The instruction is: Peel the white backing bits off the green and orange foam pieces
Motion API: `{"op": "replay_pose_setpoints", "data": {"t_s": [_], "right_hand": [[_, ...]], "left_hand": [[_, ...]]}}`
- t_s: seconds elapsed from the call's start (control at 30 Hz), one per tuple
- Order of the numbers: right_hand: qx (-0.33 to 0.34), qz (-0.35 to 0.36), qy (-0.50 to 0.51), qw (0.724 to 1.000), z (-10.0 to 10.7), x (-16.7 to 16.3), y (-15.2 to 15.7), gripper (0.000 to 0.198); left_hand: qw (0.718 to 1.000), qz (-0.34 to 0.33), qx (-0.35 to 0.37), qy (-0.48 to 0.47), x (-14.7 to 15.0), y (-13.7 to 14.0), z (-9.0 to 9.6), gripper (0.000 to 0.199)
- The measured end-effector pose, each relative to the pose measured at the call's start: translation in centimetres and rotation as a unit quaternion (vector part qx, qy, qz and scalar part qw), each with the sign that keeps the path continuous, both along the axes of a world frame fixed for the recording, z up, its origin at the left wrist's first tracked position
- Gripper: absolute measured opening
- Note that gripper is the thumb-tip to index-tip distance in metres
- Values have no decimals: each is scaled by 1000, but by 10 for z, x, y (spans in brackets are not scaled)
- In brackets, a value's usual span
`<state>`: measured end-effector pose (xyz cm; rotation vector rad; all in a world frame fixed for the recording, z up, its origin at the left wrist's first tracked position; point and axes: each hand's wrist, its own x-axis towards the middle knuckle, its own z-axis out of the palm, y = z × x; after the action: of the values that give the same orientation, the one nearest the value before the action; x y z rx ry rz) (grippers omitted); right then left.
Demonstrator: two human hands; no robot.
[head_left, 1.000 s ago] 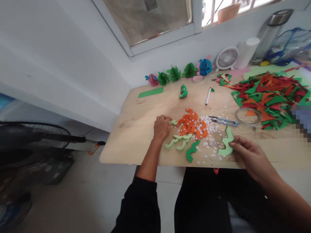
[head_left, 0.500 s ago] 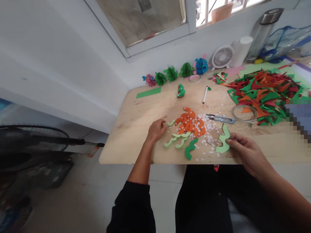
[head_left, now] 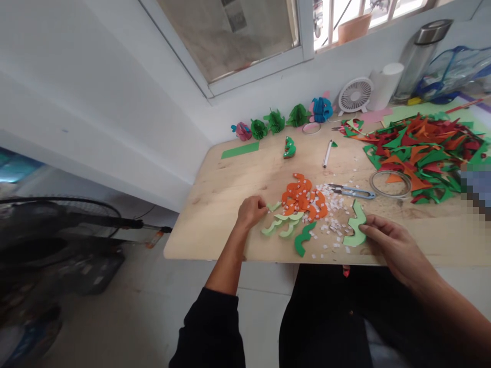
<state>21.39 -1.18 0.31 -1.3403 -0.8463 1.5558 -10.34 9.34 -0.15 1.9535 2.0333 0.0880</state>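
Note:
My right hand [head_left: 387,235] pinches the edge of a light green wavy paper piece [head_left: 356,230] near the table's front. My left hand [head_left: 252,210] is curled at the left end of a small light green paper strip [head_left: 273,206], its fingertips closed on that end. Between the hands lies a heap of orange wavy paper pieces [head_left: 299,194] dotted with small white bits. Pale green wavy strips [head_left: 271,228] and a dark green wavy piece [head_left: 304,240] lie in front of it. Small white paper squares [head_left: 333,204] are scattered to its right.
Thread snips [head_left: 353,192] and a tape roll [head_left: 390,184] lie beside a large pile of coloured paper scraps [head_left: 425,148]. A white pen [head_left: 327,154] and a green paper stack [head_left: 289,147] lie farther back. Paper figures [head_left: 276,121] and a small fan [head_left: 356,95] line the wall.
My left fingers have curled in and closed on the small light green strip, which has shifted slightly toward me. My right hand keeps its hold. The whole view has shifted slightly.

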Motion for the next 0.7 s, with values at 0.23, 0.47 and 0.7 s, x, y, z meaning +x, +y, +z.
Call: {"op": "replay_pose_setpoints", "data": {"t_s": [0.23,0.47,0.7], "right_hand": [[-26,-7,24,999,2,-1,1,25],[-57,-19,52,997,3,-4,1,24],[-39,-29,27,998,2,-4,-1,27]], "left_hand": [[1000,20,-8,-11,1,-13,1,7],[999,31,-2,-30,0,-18,-4,4],[998,27,15,-57,1,-20,-10,19]]}}
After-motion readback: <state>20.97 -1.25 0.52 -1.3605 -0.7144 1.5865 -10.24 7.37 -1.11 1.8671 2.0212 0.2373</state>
